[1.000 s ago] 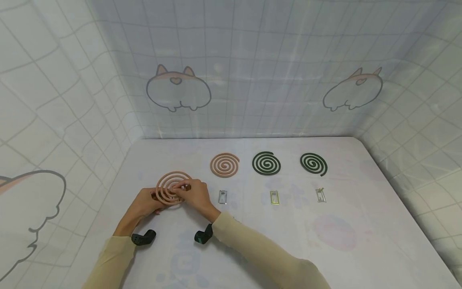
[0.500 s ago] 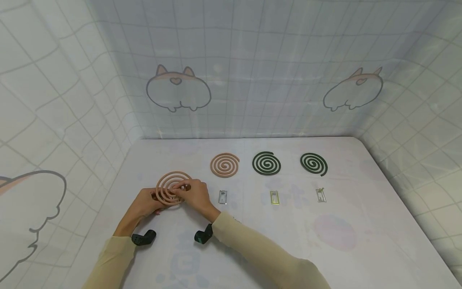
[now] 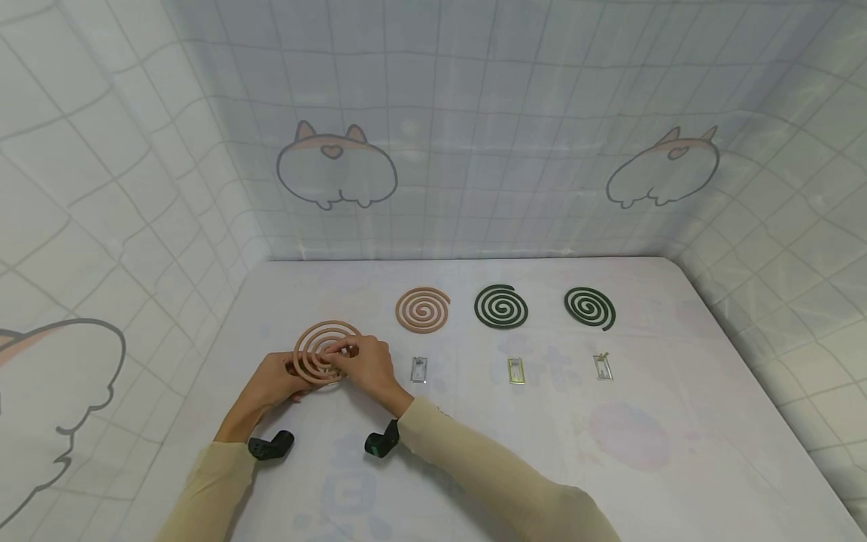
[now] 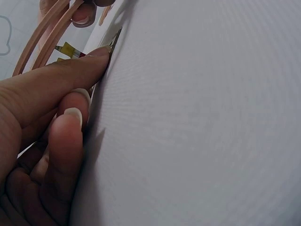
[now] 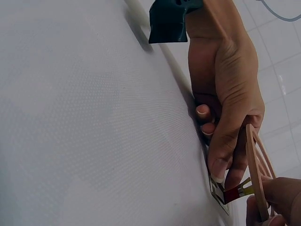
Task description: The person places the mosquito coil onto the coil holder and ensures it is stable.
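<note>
A tan mosquito coil [image 3: 308,342] is held tilted above the table at the left. My right hand [image 3: 366,365] pinches the coil near its centre. My left hand [image 3: 274,380] lies low at the coil's left side. In the left wrist view, the left thumb [image 4: 70,77] presses on a thin metal coil stand, whose raised yellow tab [image 4: 68,50] has red on it. The right wrist view shows the stand's flat base [image 5: 218,193] by the left fingertips and its raised part against the coil. Whether the tab is through the coil is hidden.
Behind lie another tan coil [image 3: 422,309] and two dark green coils, one central [image 3: 500,306] and one farther right [image 3: 589,307]. Before them lie a silver stand [image 3: 418,369], a yellow stand [image 3: 516,370] and another silver stand [image 3: 602,366]. Tiled-pattern cloth walls [image 3: 467,173] border the table.
</note>
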`<state>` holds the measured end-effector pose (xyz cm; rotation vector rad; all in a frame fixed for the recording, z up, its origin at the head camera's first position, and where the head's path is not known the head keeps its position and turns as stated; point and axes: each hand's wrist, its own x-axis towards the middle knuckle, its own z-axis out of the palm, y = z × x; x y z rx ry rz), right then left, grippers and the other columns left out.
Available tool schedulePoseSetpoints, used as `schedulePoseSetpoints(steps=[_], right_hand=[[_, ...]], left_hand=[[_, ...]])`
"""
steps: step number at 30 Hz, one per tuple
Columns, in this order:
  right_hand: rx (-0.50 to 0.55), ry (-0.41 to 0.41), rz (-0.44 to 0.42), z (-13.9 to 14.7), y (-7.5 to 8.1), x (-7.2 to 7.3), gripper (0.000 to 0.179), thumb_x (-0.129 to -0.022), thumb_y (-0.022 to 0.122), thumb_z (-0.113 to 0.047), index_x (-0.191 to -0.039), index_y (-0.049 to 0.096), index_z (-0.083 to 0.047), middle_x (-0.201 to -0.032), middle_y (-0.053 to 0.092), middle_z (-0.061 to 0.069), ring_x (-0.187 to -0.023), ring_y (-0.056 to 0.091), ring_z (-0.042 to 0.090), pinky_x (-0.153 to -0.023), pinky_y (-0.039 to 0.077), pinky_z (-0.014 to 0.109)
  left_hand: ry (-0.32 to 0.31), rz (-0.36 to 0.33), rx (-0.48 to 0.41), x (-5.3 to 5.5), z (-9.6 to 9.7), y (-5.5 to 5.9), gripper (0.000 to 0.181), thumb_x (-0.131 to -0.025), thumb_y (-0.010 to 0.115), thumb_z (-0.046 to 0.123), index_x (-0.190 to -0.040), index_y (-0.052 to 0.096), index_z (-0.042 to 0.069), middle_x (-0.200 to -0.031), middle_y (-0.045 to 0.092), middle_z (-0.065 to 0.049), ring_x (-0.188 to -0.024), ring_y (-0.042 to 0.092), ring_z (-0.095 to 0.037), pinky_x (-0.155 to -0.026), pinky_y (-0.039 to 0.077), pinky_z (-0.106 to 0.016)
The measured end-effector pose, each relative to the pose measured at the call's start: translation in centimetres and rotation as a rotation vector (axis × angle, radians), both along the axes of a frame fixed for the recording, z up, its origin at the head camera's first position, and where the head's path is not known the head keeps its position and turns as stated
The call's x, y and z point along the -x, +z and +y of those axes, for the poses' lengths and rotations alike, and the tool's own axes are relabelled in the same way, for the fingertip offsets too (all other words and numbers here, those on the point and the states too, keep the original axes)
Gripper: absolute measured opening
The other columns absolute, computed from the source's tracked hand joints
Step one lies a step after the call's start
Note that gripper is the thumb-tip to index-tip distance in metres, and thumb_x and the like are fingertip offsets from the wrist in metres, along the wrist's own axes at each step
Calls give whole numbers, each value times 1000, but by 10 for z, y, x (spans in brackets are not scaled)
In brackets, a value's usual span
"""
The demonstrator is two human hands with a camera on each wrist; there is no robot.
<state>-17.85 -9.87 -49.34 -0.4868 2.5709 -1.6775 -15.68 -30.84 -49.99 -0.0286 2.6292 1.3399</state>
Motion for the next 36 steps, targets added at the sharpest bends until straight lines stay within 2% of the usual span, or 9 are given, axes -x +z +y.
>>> schedulePoseSetpoints(steps=[4,10,18,25,32,36], right_hand=[[6,3,-6,0,0,0,13,-91,81,-34,-96,83,-23,-64,59,-7,-56,42,3,-51,33,21],[14,17,3,0,0,1,15,-91,81,-35,-98,83,-22,-64,60,-8,-56,41,3,-51,32,21],[31,30,-13,1,-2,-1,15,-92,80,-36,-97,83,-22,-66,61,-9,-55,42,4,-50,33,21],[54,52,-15,1,0,-3,14,-92,80,-32,-97,83,-20,-69,64,-10,-56,43,4,-51,34,21],[32,48,20,0,1,-2,14,-93,79,-32,-98,83,-19,-64,59,-9,-53,40,3,-49,32,20],[27,51,11,1,1,-3,13,-93,79,-32,-98,83,-20,-66,60,-10,-54,41,3,-48,33,20]], left_hand=[[6,-4,-2,0,0,-1,23,-85,84,11,-100,73,-3,-66,65,-5,-52,59,-18,-51,51,-30],[-5,18,29,1,0,-4,31,-84,87,18,-102,73,-3,-71,67,-5,-52,60,-18,-51,52,-31],[17,-9,-9,1,-1,-3,24,-86,82,9,-103,72,-3,-68,66,-5,-52,59,-18,-51,51,-30],[28,-28,-13,-1,0,-1,22,-85,82,9,-102,72,-3,-65,64,-5,-52,59,-18,-51,50,-31],[9,-3,13,-1,1,0,35,-85,87,20,-106,72,-4,-73,69,-4,-54,61,-18,-52,53,-31],[33,-26,6,0,2,1,26,-85,83,11,-104,71,-3,-67,66,-4,-53,60,-18,-52,50,-30]])
